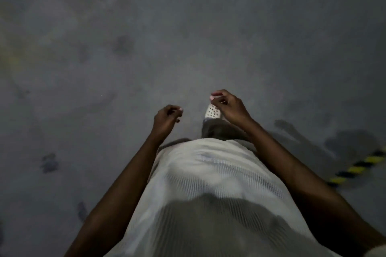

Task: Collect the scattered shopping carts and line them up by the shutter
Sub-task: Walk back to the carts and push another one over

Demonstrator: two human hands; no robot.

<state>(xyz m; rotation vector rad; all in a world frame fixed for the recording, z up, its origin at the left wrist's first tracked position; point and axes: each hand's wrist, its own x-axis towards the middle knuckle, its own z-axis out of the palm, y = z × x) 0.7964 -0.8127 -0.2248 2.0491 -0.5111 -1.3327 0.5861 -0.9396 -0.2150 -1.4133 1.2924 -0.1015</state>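
No shopping cart and no shutter appear in the head view. My left hand hangs in front of my waist with its fingers loosely curled, holding nothing. My right hand is raised a little higher and further right, fingers also loosely curled and empty. Both hands are over bare floor, apart from each other. The picture is dim and blurred.
Grey stained concrete floor fills the view. A white perforated shoe steps forward between my hands. A black and yellow striped line crosses the floor at the right. My white mesh shirt covers the lower middle.
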